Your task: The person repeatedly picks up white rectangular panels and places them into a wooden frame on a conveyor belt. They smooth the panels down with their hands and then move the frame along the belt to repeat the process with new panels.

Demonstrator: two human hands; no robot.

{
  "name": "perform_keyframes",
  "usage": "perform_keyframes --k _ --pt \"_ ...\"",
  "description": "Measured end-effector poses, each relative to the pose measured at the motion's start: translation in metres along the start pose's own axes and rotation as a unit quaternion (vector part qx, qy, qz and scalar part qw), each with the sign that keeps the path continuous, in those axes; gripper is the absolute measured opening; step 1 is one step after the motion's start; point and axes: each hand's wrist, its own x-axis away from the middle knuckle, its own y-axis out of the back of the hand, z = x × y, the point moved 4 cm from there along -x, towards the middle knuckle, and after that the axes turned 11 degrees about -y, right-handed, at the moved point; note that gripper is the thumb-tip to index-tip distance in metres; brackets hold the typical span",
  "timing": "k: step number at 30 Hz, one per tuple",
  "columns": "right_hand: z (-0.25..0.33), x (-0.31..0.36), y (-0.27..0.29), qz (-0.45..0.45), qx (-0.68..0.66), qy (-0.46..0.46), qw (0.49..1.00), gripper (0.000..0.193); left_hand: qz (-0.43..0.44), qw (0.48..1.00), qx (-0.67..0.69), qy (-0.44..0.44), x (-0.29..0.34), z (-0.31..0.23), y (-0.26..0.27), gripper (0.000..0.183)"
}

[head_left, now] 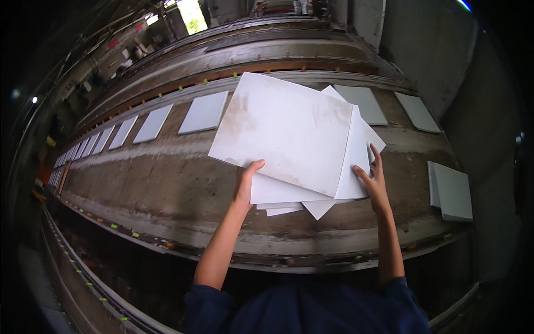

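In front of me is a loose stack of white square panels, turned at different angles so their corners fan out. The top white panel (283, 133) has brownish smudges on its left side and tilts to the left. My left hand (246, 182) grips the near left edge of the stack, its thumb on top and its fingers hidden beneath. At the right edge my right hand (375, 181) holds the lower white panels (349, 175), thumb on the upper face and a forefinger stretched along the side. Whether the stack touches the table below cannot be told.
Beneath is a long, stained brown table (167, 178). White panels (204, 112) lie in a row along its far left side. More lie at the far right, including a grey-white panel (361, 104). A small pile of panels (453, 192) sits at the right end, near a grey wall (428, 50).
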Motion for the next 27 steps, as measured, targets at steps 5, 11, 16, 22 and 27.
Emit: perform_keyframes --k 5,11,16,22,27 --pt "-0.005 0.003 -0.08 0.009 0.069 0.023 0.997 0.076 -0.052 0.998 -0.042 -0.017 -0.003 -0.018 0.089 0.044" --pt "-0.002 0.019 -0.106 0.053 0.101 -0.016 0.993 0.075 -0.07 0.995 -0.071 -0.003 0.018 -0.027 0.114 0.049" --pt "-0.021 0.046 -0.103 0.042 0.036 -0.042 0.998 0.077 -0.082 0.989 -0.116 0.039 0.047 -0.036 0.118 0.057" --pt "-0.038 0.073 -0.098 0.009 0.051 -0.059 0.997 0.074 -0.07 0.989 -0.116 0.06 0.059 -0.023 0.124 0.065" --pt "-0.026 0.073 -0.111 -0.007 0.017 -0.04 0.999 0.071 -0.043 0.992 -0.082 0.083 0.049 -0.031 0.126 0.06"
